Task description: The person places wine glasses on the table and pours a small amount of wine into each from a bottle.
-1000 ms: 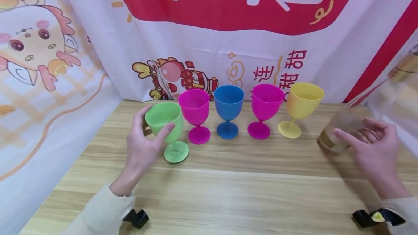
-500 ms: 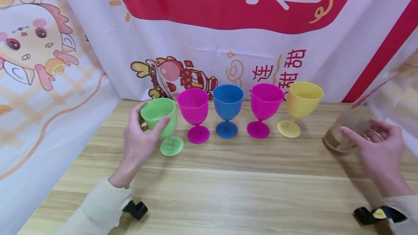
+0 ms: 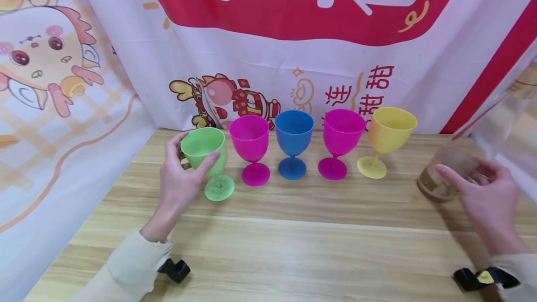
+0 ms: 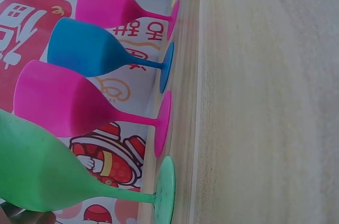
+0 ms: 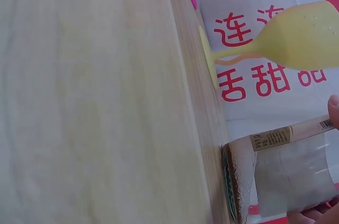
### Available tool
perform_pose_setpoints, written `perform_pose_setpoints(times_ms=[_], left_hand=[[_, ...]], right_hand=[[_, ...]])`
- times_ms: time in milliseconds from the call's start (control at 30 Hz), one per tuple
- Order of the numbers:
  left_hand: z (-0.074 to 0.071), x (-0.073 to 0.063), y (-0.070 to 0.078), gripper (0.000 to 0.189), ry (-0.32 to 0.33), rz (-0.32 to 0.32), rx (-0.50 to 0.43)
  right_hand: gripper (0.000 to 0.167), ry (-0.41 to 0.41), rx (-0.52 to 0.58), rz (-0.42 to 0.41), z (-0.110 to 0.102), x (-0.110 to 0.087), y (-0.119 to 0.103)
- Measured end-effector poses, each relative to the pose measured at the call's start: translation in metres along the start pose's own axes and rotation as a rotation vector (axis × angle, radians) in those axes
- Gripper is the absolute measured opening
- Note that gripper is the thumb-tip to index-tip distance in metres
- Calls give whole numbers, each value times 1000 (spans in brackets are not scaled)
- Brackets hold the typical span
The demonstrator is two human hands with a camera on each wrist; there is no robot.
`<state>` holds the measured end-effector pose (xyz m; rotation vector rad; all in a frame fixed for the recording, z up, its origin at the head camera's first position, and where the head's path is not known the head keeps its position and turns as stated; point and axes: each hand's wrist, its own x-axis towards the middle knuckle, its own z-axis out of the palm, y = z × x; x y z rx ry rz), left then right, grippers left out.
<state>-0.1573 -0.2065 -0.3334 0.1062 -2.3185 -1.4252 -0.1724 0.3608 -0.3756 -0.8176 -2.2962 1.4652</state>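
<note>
My left hand (image 3: 194,155) grips the bowl of a green goblet (image 3: 206,146) at the left end of a row, its foot on the wooden table (image 3: 293,246). In the left wrist view the green goblet (image 4: 47,176) fills the lower left corner. My right hand (image 3: 465,174) is curled round the lower part of a clear glass bottle (image 3: 440,176) at the right, which leans up and to the right. The bottle (image 5: 286,176) has a gold label, and its base is at the table surface.
A magenta goblet (image 3: 250,139), a blue goblet (image 3: 293,134), a second magenta goblet (image 3: 341,134) and a yellow goblet (image 3: 390,129) stand in a row near the back. Printed cloth banners (image 3: 293,50) close off the back and both sides.
My left hand has moved the green goblet back and to the left, nearer the line of goblets. My right hand and the bottle have shifted slightly to the right.
</note>
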Motion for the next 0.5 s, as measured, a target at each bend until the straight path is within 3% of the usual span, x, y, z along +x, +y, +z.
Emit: perform_pose_setpoints(times_ms=[167,300,433,500], left_hand=[[0,0,0,91,1,3,3],[-4,1,5,93,30,57,2],[-13,7,17,85,77,151,-19],[-17,11,26,81,76,185,-17]], right_hand=[[105,-19,-50,-36,-1,-1,0],[99,-8,-50,-61,-6,-1,-4],[84,129,-18,-54,-15,-11,-23],[78,238,-19,-110,-18,-23,-36]])
